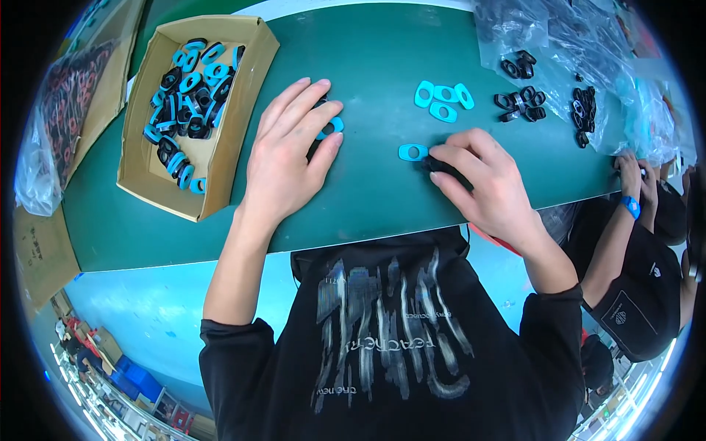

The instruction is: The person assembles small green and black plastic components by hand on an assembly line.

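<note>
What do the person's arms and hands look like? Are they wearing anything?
Both hands, left hand and right hand, are bare: no gloves or rings visible. Black sleeves are pushed up past the elbows, leaving the forearms uncovered. No watch or wristband shows.

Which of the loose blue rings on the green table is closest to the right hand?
The single blue ring lying alone just left of the right hand's fingertips. The cluster of three blue rings sits farther up the table.

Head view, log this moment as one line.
left hand: flat on blue-black ring | right hand: fingers pressing black part beside blue ring | cardboard box: assembled rings
</note>
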Available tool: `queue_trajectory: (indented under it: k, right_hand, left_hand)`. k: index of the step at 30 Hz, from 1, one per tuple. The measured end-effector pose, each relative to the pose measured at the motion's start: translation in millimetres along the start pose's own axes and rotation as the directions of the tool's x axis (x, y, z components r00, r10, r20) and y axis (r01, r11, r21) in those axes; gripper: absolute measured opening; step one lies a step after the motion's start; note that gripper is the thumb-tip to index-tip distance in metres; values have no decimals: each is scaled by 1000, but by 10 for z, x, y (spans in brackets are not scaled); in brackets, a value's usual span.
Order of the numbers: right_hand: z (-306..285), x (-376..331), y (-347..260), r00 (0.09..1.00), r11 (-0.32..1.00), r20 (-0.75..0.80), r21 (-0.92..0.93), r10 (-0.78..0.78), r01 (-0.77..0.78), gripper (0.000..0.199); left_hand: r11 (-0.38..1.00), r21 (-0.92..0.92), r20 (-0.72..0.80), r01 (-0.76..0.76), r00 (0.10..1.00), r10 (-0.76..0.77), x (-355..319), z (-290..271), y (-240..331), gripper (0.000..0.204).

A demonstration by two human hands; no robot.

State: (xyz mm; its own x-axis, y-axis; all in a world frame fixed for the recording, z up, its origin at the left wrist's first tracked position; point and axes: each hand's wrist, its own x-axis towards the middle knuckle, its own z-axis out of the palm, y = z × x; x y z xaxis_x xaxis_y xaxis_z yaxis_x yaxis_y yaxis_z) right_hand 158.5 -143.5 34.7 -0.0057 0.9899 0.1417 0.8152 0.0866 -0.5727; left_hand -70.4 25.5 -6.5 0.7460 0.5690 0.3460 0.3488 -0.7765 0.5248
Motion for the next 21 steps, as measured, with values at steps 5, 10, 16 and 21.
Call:
queue_trajectory:
  k: [5, 10, 16, 21]
  right_hand:
    - [119, 225, -27, 997, 994, 17, -78, -81, 82, 28]
    - [126, 260, -5, 996, 995, 36, -58, -82, 84, 28]
    - [149, 296, 15, 995, 995, 37, -30, -93, 94, 29]
    - [165, 274, 90, 994, 991, 26, -76, -110, 111, 30]
  left_hand:
    - [1000, 2, 17, 15, 1000, -15, -21, -24, -5, 32]
    - [1000, -2, 32, 22, 999, -21, -20, -48, -10, 33]
    - [999, -34, 37, 30, 999, -28, -21, -35, -13, 34]
    - [1000, -7, 12, 3, 1000, -3, -21, -13, 15, 38]
